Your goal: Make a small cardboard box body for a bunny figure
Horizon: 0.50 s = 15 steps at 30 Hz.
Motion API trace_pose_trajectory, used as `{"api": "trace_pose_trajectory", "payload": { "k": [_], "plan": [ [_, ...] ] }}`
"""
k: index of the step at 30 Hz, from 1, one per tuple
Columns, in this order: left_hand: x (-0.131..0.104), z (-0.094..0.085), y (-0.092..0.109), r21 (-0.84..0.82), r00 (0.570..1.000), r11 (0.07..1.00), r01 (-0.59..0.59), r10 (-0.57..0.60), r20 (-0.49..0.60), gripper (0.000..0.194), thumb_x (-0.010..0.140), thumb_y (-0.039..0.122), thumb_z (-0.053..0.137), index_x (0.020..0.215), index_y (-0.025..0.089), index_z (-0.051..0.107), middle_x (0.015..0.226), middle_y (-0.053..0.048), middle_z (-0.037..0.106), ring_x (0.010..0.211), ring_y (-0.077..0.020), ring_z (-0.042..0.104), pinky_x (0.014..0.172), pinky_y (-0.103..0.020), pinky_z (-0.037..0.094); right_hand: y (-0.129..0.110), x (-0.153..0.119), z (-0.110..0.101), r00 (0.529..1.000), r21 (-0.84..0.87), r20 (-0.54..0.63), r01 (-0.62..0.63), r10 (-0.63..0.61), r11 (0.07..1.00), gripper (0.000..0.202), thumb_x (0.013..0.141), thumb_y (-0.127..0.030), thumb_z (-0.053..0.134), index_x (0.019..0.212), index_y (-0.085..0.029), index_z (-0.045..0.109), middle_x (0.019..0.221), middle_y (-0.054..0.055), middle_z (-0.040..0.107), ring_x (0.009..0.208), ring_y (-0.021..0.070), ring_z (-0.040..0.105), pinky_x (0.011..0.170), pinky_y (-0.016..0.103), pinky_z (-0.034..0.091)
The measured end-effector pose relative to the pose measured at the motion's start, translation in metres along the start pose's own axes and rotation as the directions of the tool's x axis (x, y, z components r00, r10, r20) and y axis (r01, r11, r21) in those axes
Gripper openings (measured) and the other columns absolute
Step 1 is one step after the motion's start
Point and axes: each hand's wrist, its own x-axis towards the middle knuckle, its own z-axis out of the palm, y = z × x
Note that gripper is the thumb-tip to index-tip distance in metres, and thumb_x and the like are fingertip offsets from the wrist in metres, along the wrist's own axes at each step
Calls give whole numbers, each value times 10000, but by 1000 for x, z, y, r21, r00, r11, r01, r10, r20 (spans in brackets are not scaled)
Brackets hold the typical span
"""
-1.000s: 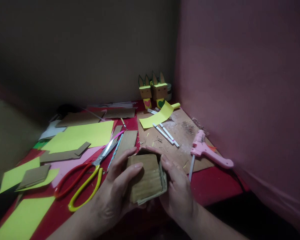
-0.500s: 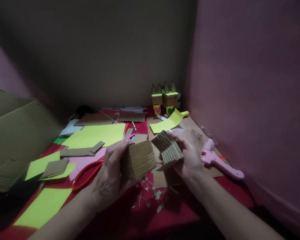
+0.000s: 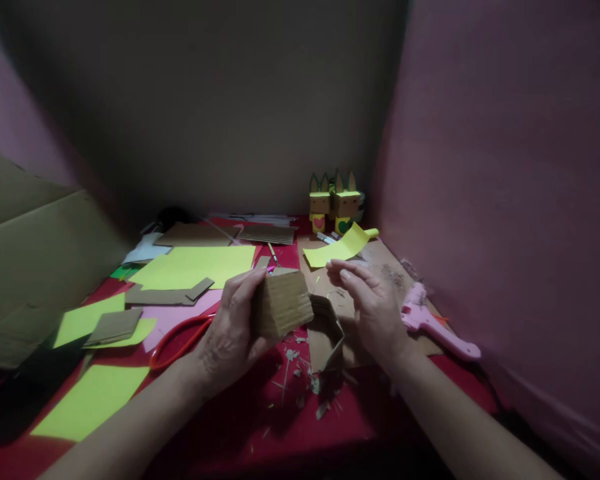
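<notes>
My left hand (image 3: 235,320) is closed around a small cardboard box (image 3: 283,303), its ridged face turned toward me. My right hand (image 3: 373,303) is raised just right of the box, fingers loosely curled and nothing visible in its grasp. Under and between the hands, a bent corrugated cardboard piece (image 3: 333,340) rests on the cardboard sheet (image 3: 375,257), with its folded wall standing up. Part of it is hidden behind the box. Red-handled scissors (image 3: 175,357) lie beside my left wrist, blades out of sight.
A pink glue gun (image 3: 443,327) lies at the right near the wall. Yellow paper (image 3: 195,267) and cardboard scraps (image 3: 115,327) cover the left side. Two cardboard figures with pointed ears (image 3: 347,203) stand at the back. Cardboard shavings (image 3: 315,383) litter the red cloth. A large carton (image 3: 25,267) stands left.
My right hand has let go of the bent corrugated piece, which is now down on the cardboard sheet. My left hand keeps the small box, held at a slightly different angle.
</notes>
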Motion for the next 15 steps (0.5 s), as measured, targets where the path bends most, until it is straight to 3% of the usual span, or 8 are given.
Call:
{"api": "trace_pose_trajectory", "payload": {
  "k": [2,6,9,11,13,15],
  "plan": [
    [4,0,2,10,999,1000,-12,12,-34,806,870,198,598,1573,181,204,1366,-191,455,1220,-343,492,978,-524,530,-10,-3,8,995,-22,103,17,-15,1000,171,813,-363,736,890,-227,804,927,34,777,908,191,659,924,376,481],
    [17,1,7,25,995,999,-46,48,-83,799,922,278,635,1582,200,191,1360,-179,457,1258,-325,480,1015,-491,505,-26,-5,25,934,74,328,-174,141,982,186,718,-336,837,850,-215,787,766,3,747,747,157,653,732,306,512],
    [27,-1,8,-9,997,998,-67,66,-48,822,914,502,656,1553,183,250,1359,-183,489,1262,-329,481,1018,-479,484,-30,4,30,937,178,314,-214,151,960,164,665,-283,857,765,-205,753,716,-17,729,658,131,625,653,274,486],
    [34,-6,8,-46,999,998,-49,50,2,629,941,489,623,1448,186,405,1228,-136,606,1107,-283,568,997,-476,464,-30,12,30,954,202,281,-163,102,966,163,634,-254,862,743,-207,749,703,-29,720,653,119,603,644,261,462],
    [40,-12,6,-69,999,998,-11,14,44,261,988,311,585,1229,215,564,990,-42,693,868,-205,610,941,-438,459,-29,20,28,957,186,283,-118,62,976,160,620,-246,864,732,-210,756,700,-31,718,656,115,585,642,258,441],
    [45,-16,5,-96,999,995,30,-27,27,79,978,199,567,1024,229,624,809,17,693,730,-163,593,839,-371,476,-28,26,27,957,186,287,-102,45,977,154,609,-245,867,716,-220,759,689,-35,719,650,117,577,644,262,435]
  ]
}}
